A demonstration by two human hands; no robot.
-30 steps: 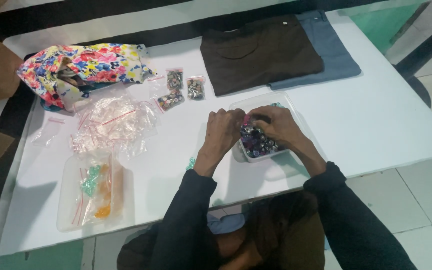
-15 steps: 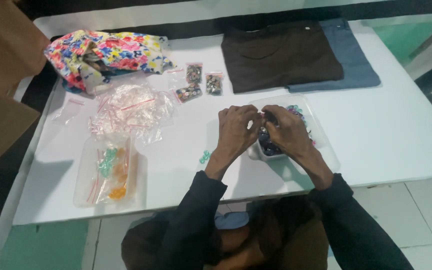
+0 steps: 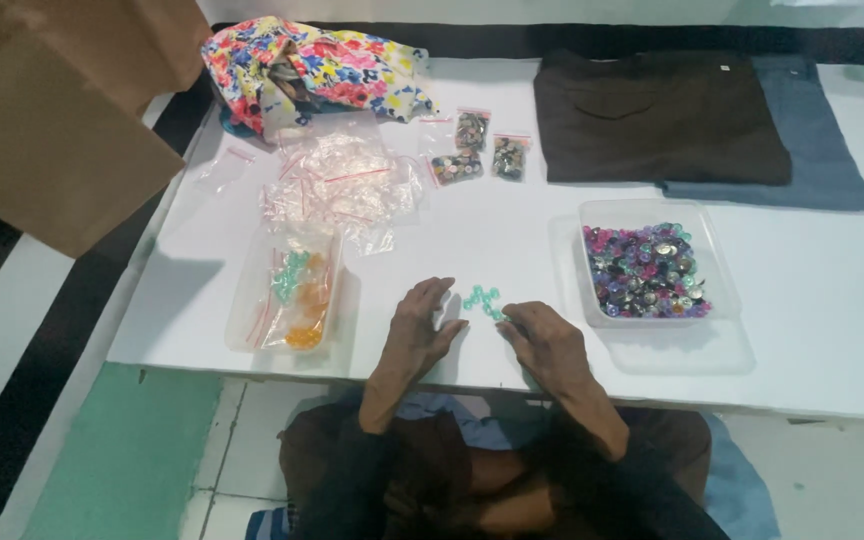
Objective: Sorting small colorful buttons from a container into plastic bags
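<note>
Head view: green beads (image 3: 482, 299) between both hands.

You're sat at a white table (image 3: 832, 330) over pale tiled floor (image 3: 822, 480) w/ a green patch (image 3: 122, 450) left; black-and-white stripes (image 3: 42, 310) beyond, brown cardboard (image 3: 52, 130) at far left.

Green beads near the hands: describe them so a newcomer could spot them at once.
On the white table, look at the near edge, left of the clear tub of mixed beads. Between the left hand and right hand lies a small cluster of green beads, loose on the bare tabletop, unlike the bagged or boxed ones.
</note>
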